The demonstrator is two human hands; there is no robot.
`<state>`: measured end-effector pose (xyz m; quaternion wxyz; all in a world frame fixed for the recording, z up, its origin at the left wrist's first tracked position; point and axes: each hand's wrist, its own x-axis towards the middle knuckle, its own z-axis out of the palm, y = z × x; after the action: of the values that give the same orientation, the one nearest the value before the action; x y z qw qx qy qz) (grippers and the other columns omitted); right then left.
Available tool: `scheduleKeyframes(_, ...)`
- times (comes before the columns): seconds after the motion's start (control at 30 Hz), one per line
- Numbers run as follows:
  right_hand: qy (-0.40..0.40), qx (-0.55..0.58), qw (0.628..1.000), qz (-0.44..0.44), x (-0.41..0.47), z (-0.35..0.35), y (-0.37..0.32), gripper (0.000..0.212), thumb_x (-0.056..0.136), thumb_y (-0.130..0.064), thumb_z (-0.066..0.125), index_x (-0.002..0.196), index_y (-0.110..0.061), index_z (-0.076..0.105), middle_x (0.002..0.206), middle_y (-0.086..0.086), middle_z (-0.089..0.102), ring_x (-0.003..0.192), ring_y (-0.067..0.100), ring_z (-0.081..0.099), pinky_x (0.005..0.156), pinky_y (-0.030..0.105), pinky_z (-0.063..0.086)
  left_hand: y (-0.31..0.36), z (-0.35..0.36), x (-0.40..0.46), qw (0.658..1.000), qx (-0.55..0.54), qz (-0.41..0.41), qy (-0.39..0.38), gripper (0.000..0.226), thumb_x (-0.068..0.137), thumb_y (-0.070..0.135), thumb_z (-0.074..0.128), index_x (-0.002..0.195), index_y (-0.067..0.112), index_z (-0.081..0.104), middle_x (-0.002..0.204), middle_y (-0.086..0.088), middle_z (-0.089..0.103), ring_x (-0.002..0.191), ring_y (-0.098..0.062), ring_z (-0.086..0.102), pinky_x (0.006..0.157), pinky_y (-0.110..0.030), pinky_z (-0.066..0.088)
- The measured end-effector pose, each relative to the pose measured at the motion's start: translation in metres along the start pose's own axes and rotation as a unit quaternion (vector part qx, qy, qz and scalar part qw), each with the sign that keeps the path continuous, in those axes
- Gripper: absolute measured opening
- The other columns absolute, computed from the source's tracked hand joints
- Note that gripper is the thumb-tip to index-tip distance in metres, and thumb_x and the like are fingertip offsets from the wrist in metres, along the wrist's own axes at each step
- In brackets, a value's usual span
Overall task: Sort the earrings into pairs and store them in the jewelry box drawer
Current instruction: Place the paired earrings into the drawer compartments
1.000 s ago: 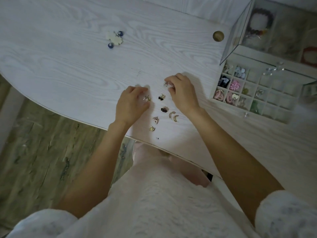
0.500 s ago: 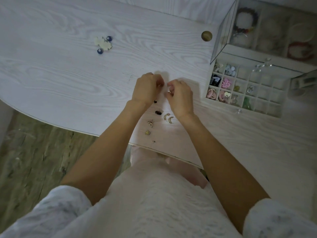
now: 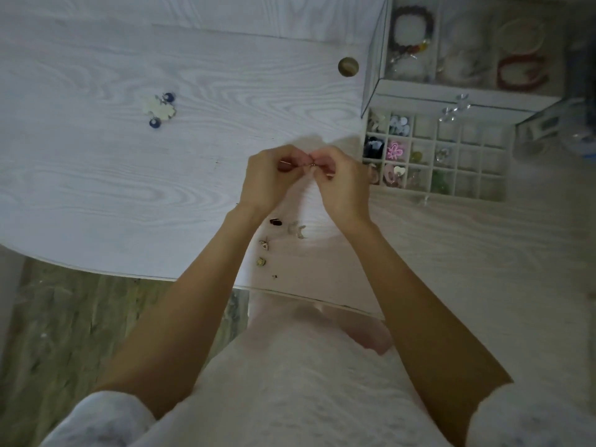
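A small earring [image 3: 309,163] was pinched between the fingertips of the left hand [image 3: 269,182] and right hand [image 3: 343,185] at frame centre, above the table [image 3: 96,175]. Loose earrings [image 3: 275,222] lay just below the hands; the jewelry box drawer [image 3: 458,156] stood open at right

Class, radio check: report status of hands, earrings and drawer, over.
Left hand and right hand pinch one small earring together above the table. Loose earrings lie near the table edge. Drawer open, path unobstructed.
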<state>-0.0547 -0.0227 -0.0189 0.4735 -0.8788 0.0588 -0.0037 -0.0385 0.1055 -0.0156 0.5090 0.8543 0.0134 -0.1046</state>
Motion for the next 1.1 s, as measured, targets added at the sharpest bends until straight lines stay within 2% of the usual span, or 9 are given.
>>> scheduleKeyframes(0.2, 0.088, 0.075, 0.992, 0.041, 0.009, -0.073, 0.022, 0.019, 0.084, -0.002, 0.062, 0.101, -0.006, 0.066, 0.089, -0.003, 0.065, 0.082, 0.007, 0.063, 0.077, 0.014, 0.050, 0.053, 0.066, 0.022, 0.996, -0.072, 0.044, -0.015, 0.009, 0.080, 0.004, 0.068, 0.088, 0.007, 0.070, 0.084, 0.000, 0.068, 0.069, 0.002, 0.062, 0.072, -0.011, 0.050)
scheduleKeyframes(0.4, 0.121, 0.088, 0.982, 0.119, 0.041, -0.108, 0.067, 0.017, 0.083, 0.000, 0.061, 0.098, -0.008, 0.065, 0.089, 0.005, 0.065, 0.088, 0.024, 0.066, 0.083, 0.039, 0.055, 0.079, 0.124, 0.052, 0.998, -0.024, 0.044, -0.040, 0.022, 0.075, -0.002, 0.067, 0.095, 0.009, 0.069, 0.092, -0.002, 0.070, 0.087, -0.013, 0.066, 0.081, -0.018, 0.052)
scheduleKeyframes(0.47, 0.121, 0.072, 0.982, 0.127, 0.050, -0.113, 0.075, 0.019, 0.083, 0.000, 0.062, 0.101, -0.002, 0.065, 0.091, 0.004, 0.064, 0.089, 0.020, 0.065, 0.082, 0.025, 0.055, 0.083, 0.136, 0.059, 0.998, 0.004, 0.048, -0.034, 0.026, 0.076, -0.003, 0.063, 0.098, 0.008, 0.069, 0.096, -0.005, 0.071, 0.090, -0.015, 0.066, 0.082, -0.019, 0.051)
scheduleKeyframes(0.57, 0.122, 0.044, 0.984, 0.120, 0.056, -0.118, 0.078, 0.022, 0.083, 0.002, 0.061, 0.104, 0.001, 0.066, 0.095, 0.008, 0.067, 0.089, 0.015, 0.062, 0.071, 0.000, 0.042, 0.088, 0.144, 0.064, 0.998, -0.004, 0.044, -0.037, 0.032, 0.076, -0.008, 0.059, 0.105, 0.003, 0.067, 0.101, -0.010, 0.070, 0.091, -0.015, 0.064, 0.077, -0.007, 0.047)
scheduleKeyframes(0.67, 0.110, 0.014, 0.988, 0.105, 0.053, -0.117, 0.078, 0.026, 0.083, 0.002, 0.058, 0.109, -0.001, 0.065, 0.102, 0.013, 0.069, 0.091, 0.017, 0.063, 0.079, 0.013, 0.048, 0.088, 0.145, 0.065, 0.998, 0.001, 0.053, -0.030, 0.033, 0.077, -0.007, 0.060, 0.107, 0.004, 0.066, 0.103, -0.010, 0.070, 0.091, -0.012, 0.063, 0.078, -0.005, 0.046)
scheduleKeyframes(0.77, 0.097, 0.001, 0.991, 0.088, 0.050, -0.114, 0.076, 0.035, 0.084, 0.004, 0.052, 0.117, -0.003, 0.061, 0.109, 0.014, 0.068, 0.099, 0.023, 0.064, 0.090, 0.034, 0.051, 0.085, 0.145, 0.066, 0.998, 0.010, 0.049, -0.036, 0.033, 0.078, -0.004, 0.060, 0.108, 0.008, 0.066, 0.103, -0.007, 0.070, 0.095, -0.016, 0.065, 0.087, -0.024, 0.052)
scheduleKeyframes(0.83, 0.086, -0.023, 0.994, 0.068, 0.048, -0.113, 0.071, 0.044, 0.084, 0.007, 0.048, 0.126, -0.006, 0.055, 0.116, 0.013, 0.065, 0.104, 0.023, 0.061, 0.094, 0.030, 0.048, 0.083, 0.143, 0.066, 0.997, 0.023, 0.065, -0.042, 0.033, 0.077, -0.003, 0.059, 0.106, 0.011, 0.067, 0.101, -0.004, 0.071, 0.094, -0.016, 0.066, 0.087, -0.032, 0.053)
scheduleKeyframes(0.93, 0.069, -0.066, 0.995, 0.037, 0.045, -0.114, 0.066, 0.049, 0.084, 0.008, 0.044, 0.130, -0.008, 0.051, 0.122, 0.011, 0.062, 0.110, 0.021, 0.057, 0.092, 0.013, 0.037, 0.086, 0.140, 0.064, 0.993, 0.061, 0.097, -0.041, 0.034, 0.077, -0.002, 0.055, 0.106, 0.012, 0.067, 0.101, -0.003, 0.071, 0.094, -0.016, 0.066, 0.086, -0.031, 0.052)
scheduleKeyframes(1.1, 0.055, -0.081, 0.995, 0.023, 0.033, -0.118, 0.067, 0.039, 0.086, 0.002, 0.048, 0.124, -0.007, 0.055, 0.117, 0.012, 0.063, 0.105, 0.022, 0.059, 0.093, 0.034, 0.049, 0.080, 0.116, 0.042, 0.979, 0.151, 0.136, -0.019, 0.023, 0.087, 0.014, 0.054, 0.106, 0.015, 0.066, 0.099, -0.003, 0.071, 0.087, -0.019, 0.065, 0.076, -0.034, 0.053)
